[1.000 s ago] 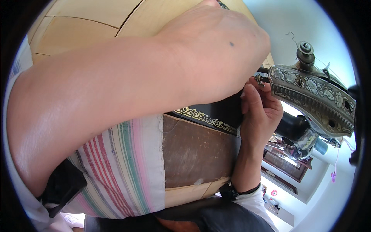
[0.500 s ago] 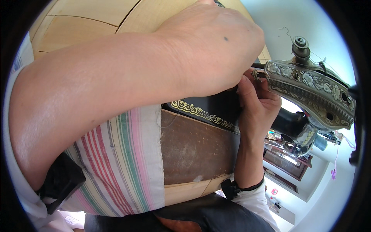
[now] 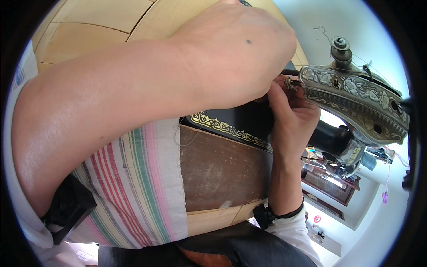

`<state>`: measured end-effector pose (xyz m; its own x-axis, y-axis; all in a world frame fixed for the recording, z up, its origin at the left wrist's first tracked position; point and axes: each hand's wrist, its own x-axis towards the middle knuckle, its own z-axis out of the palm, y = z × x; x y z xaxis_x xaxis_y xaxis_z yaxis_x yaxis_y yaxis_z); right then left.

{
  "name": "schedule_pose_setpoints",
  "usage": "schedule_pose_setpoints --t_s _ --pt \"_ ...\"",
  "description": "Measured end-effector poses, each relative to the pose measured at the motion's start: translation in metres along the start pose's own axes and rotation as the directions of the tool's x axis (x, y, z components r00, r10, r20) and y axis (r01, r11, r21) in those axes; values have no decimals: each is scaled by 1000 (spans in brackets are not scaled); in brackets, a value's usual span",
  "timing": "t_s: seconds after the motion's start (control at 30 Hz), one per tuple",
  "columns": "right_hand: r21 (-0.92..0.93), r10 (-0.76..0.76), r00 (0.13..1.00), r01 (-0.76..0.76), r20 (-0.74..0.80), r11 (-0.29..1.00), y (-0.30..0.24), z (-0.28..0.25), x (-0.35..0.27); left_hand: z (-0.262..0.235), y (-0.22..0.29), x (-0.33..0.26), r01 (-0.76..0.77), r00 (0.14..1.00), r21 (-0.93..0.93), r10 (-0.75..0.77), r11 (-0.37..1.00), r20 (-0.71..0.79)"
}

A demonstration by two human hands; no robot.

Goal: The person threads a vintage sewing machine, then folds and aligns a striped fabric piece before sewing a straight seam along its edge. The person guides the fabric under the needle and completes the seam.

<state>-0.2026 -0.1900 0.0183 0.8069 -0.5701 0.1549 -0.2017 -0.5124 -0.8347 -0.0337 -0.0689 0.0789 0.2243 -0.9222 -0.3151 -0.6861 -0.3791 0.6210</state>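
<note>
An old black sewing machine with an ornate engraved metal faceplate (image 3: 356,89) lies at the right, its head seen tilted. My left hand (image 3: 242,53) reaches across from the left, its back toward me, bent down beside the needle area; most of its fingers are hidden behind it. Just below, my right hand (image 3: 291,113) has thumb and fingers pinched together at the small metal needle clamp (image 3: 291,83). Whatever either hand pinches is too small or hidden to name. Under both hands runs the machine's black bed (image 3: 231,127) with gold scrollwork.
Striped cloth (image 3: 147,187) drapes over the near left side, beside a worn brown wooden panel (image 3: 222,173). Pale wooden boards (image 3: 89,42) form the tabletop. A thread-tension knob (image 3: 341,53) sticks up from the machine. Loose thread (image 3: 195,140) trails near the cloth edge.
The view has shifted slightly, so the machine and both hands appear a little further left. Both hands keep nearly the same pose at the needle area.
</note>
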Motion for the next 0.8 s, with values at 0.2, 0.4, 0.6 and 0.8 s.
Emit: schedule_pose_setpoints --t_s 0.2,0.4,0.6,0.8 --pt "-137 -8 1000 7 -3 990 0 1 1 47 -31 -7 -297 840 36 279 954 -465" --pt "-86 -29 1000 28 -8 996 3 -1 6 44 -32 -14 -379 816 23 346 925 -463" --pt "15 57 998 -57 -16 998 -3 -7 2 47 -39 -2 -378 809 46 355 924 -469" --pt "-13 83 996 -83 23 996 -4 -7 5 52 -38 8 -292 810 14 254 956 -529"
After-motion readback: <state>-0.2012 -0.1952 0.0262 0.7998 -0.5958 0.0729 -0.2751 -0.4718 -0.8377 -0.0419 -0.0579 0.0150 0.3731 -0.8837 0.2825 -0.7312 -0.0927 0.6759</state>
